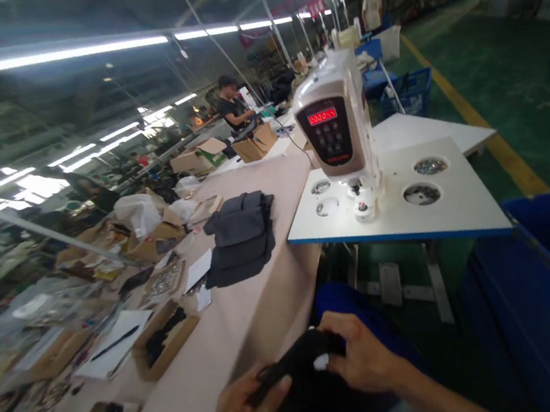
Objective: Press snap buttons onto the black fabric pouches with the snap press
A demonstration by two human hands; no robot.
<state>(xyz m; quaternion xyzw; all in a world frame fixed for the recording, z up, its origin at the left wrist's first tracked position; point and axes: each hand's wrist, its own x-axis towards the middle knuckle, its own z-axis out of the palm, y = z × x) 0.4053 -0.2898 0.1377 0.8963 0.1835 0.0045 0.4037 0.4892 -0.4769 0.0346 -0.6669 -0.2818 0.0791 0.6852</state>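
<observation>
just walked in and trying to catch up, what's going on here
A person is handling a black piece, with the left grip and the right grip holding it from either side. It is apart from the machine ahead, whose red display is lit. On the table to the left lie a stack of dark pieces and an open cardboard box with black items. What the held piece is, I cannot tell.
</observation>
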